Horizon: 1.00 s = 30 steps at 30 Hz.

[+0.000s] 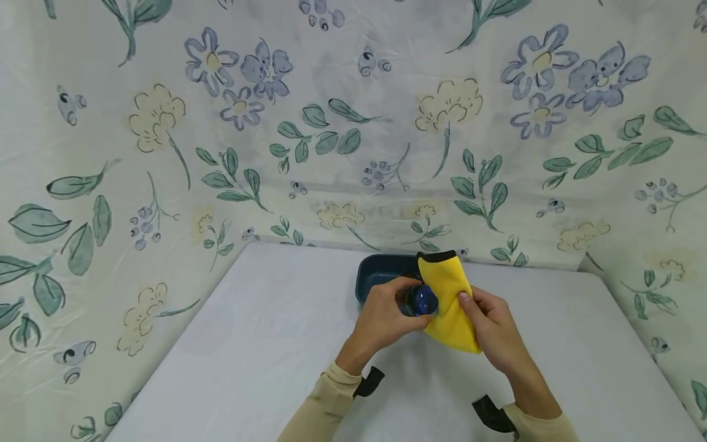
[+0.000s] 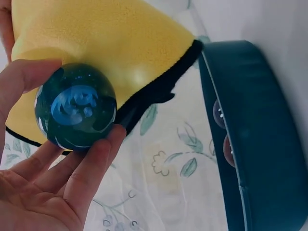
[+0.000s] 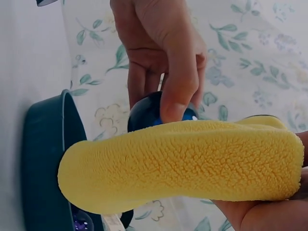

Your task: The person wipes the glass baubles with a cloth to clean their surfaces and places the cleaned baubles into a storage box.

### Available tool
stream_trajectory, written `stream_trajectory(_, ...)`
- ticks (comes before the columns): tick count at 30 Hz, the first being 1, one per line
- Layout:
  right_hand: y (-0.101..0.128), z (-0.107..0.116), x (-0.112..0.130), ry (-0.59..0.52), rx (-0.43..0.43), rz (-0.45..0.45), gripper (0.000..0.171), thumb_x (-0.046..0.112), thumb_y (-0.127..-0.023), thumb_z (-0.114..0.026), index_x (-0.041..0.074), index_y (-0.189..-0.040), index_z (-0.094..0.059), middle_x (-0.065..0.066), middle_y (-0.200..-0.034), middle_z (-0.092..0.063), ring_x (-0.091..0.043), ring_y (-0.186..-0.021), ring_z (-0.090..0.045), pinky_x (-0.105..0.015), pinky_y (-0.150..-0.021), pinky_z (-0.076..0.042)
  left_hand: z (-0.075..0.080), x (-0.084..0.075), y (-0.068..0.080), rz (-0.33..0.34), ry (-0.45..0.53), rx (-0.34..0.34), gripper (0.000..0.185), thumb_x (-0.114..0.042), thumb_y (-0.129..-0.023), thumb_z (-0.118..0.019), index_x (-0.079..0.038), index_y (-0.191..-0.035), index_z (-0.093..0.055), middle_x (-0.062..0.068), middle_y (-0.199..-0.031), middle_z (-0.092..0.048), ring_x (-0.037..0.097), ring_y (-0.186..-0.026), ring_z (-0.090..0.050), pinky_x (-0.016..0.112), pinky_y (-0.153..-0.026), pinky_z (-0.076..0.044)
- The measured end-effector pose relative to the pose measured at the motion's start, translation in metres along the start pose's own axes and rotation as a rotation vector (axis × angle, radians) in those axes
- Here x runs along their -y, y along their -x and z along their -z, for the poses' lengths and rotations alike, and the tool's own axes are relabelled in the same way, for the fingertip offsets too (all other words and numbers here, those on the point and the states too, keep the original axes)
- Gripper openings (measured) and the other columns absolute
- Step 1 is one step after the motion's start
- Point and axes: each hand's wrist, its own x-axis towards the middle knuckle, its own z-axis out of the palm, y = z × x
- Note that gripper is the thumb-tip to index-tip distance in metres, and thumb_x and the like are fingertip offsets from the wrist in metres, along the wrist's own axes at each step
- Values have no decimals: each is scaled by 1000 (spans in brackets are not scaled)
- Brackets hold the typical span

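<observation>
My left hand (image 1: 382, 314) grips a shiny dark blue glass ball (image 2: 76, 108) between thumb and fingers; a pale blue swirl shows inside it in the left wrist view. Beside it, my right hand (image 1: 498, 331) pinches a folded yellow cloth (image 1: 448, 301) with black edging, thumb on the front face. The cloth hangs right behind the ball in the left wrist view. In the right wrist view the fuzzy yellow cloth (image 3: 187, 163) covers the ball's lower part, and most of my right hand is out of sight.
A dark teal plastic basin (image 1: 361, 277) stands at the back of the white table (image 1: 265, 331), just beyond my hands. Inside it lie other glass balls, one of them purple (image 3: 83, 220). A flower-patterned sheet (image 1: 337, 166) rises behind and at both sides.
</observation>
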Motion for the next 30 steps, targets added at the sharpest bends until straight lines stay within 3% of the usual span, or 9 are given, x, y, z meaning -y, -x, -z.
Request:
stream_trajectory(17, -3, -4, -15, -176, 98, -145, 53, 29, -113, -40, -16, -138, -49, -2, -94, -65, -12, -79, -68, -28, -72, -63, 5, -7, 0, 19, 128, -84, 51, -17, -79, -87, -5, -123, -66, 11, -122, -72, 24, -108, -74, 30, -96, -61)
stream_trajectory(30, -13, -4, -22, -334, 155, -263, 57, 33, -113, -38, -17, -139, -41, 7, -95, -69, -7, -84, -71, -26, -78, -63, 0, -4, 1, 9, 196, -84, 52, -13, -79, -87, -4, -124, -62, 13, -128, -70, 25, -118, -73, 32, -100, -58)
